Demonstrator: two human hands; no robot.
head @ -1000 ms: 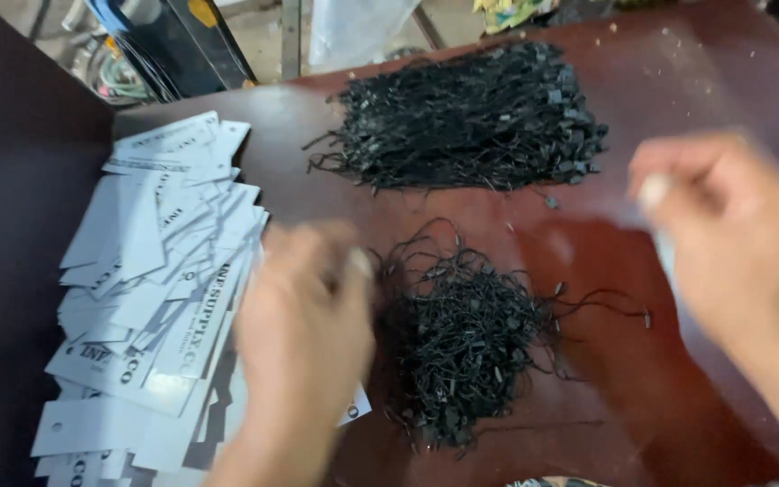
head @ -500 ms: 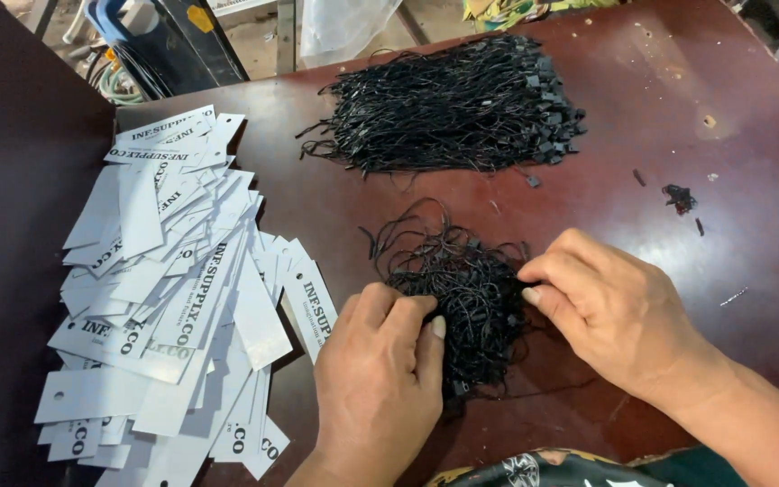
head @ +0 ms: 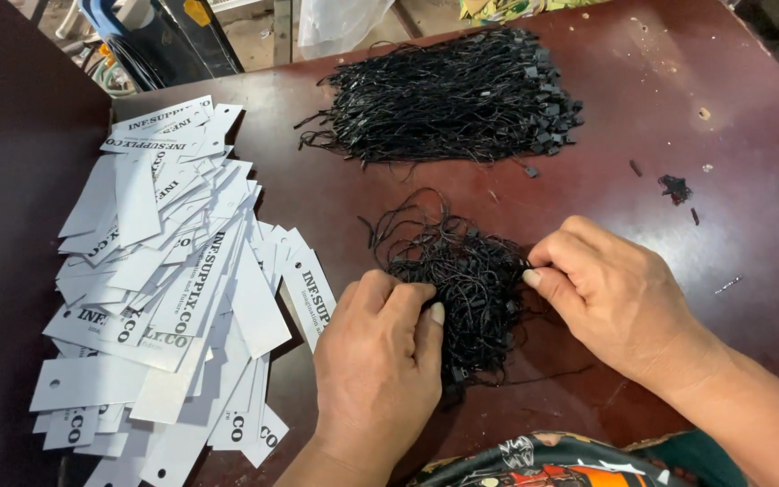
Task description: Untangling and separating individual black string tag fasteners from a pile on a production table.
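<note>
Fingers of both hands are curled into the near tangle of black strings (head: 462, 289), one hand from each side. The left hand (head: 376, 365) lies knuckles-up on the tangle's left edge, thumb and forefinger bent down onto the strands; whether they have pinched one free cannot be told. The right hand (head: 619, 298) presses in from the right, its thumb and first finger nipped together on strands at the pile's rim.

A second ago the hands were blurred and apart, the right one lifted off to the side above the table (head: 723, 117). Half a second ago both had come down onto the tangle, and now they sit a little tighter, scarcely moved. So the reaching is over and the fine picking among the strands is under way, with no single string yet drawn clear.

The tangle lies on the dark red table just in front of the person. Beyond it, well apart, lies a bigger, neater bundle of black strings (head: 453, 95) with its small clasps to the right. To the left spreads a loose heap of white paper tags (head: 164, 289) with black print, untouched by either hand.
</note>
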